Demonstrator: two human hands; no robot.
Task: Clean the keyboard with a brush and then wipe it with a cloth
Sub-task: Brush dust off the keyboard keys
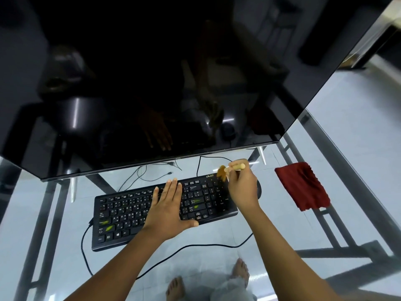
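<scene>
The brushing step is in hand: the right hand pinches the brush over the keyboard's right end. The left hand lies flat on its middle, fingers straight. Next I think the cloth, right of the keyboard, is needed.

Keyboard: black, full-size, white legends, green smears on several keys. Flat on glass tabletop, skewed, right end farther.
Brush: pale wooden handle, orange-brown bristles. Pinched in right grip, bristles at keyboard's far right corner.
Cloth: dark red, rumpled, right of keyboard, apart.
</scene>
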